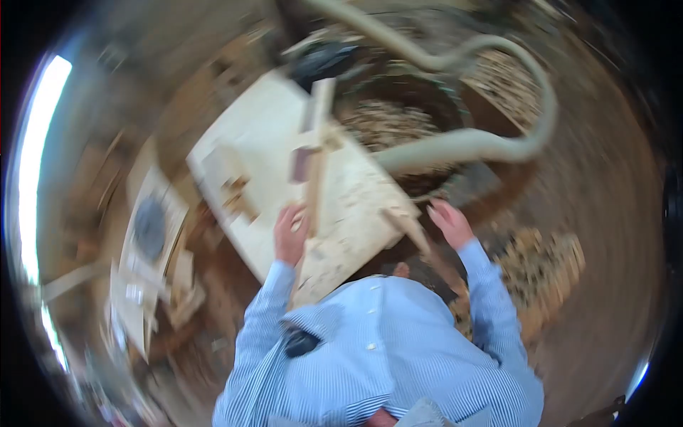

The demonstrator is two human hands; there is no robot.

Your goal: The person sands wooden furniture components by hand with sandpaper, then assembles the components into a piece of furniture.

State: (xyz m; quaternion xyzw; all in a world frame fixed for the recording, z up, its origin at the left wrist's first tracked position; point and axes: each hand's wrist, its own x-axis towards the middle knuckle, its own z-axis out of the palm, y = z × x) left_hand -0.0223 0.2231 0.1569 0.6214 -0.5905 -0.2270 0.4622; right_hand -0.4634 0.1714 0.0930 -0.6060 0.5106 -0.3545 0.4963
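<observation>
My left hand [290, 233] is over the near part of a pale work board [348, 220], beside a long upright wooden strip [316, 185]. Its fingers are curled together, and motion blur hides what is between them. A dark reddish block [302, 165] sits against the strip, just beyond that hand. To the right, my right hand [451, 222] is in the air off the board's edge, near the rim of a large round basket [466, 117]. Its fingers are loosely apart, with nothing visible in them. Small wooden pieces [239, 198] lie on the board's left part.
A thick pale hose [462, 146] curves over the basket, which holds many wood pieces [391, 121]. A heap of small wood pieces [544, 281] lies at right. A narrow wooden piece [413, 231] juts from the board's right edge. Boards [146, 245] stand at left.
</observation>
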